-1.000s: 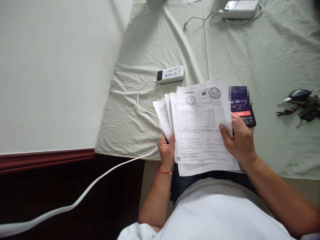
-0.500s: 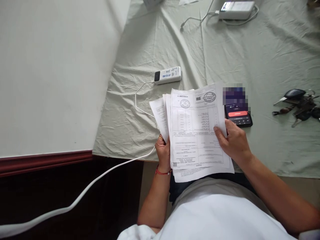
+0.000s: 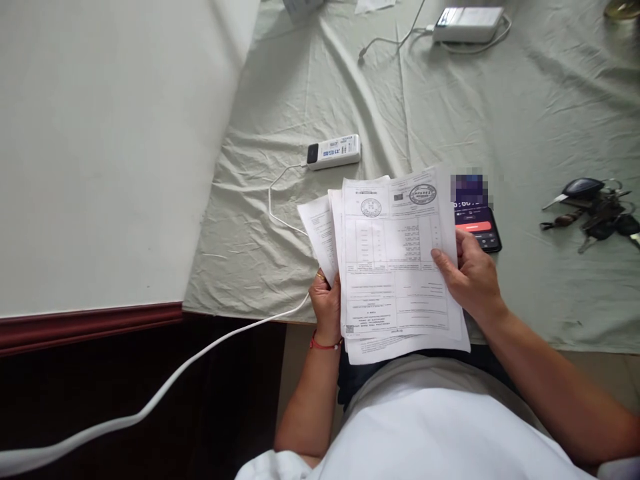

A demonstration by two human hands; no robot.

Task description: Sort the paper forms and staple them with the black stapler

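Observation:
Several printed paper sheets are held up between my two hands, over my lap and the table's near edge. The top sheet is a form with two oval stamps, its print upside down to me. My left hand is closed on the left edge of the stack, where some sheets fan out. On the right edge, my right hand pinches the papers with its thumb on top and its fingers behind. Just beyond that hand lies a lit phone, partly hidden by the papers and blurred out at its top.
A green cloth covers the table. A white power bank lies on it, its white cable running off to the lower left. Farther back is another white power bank with a cable. Keys lie at the right.
My right hand has shifted slightly to the right with the edge of the papers, its fingers a little less bent. The left hand's hold looks the same.

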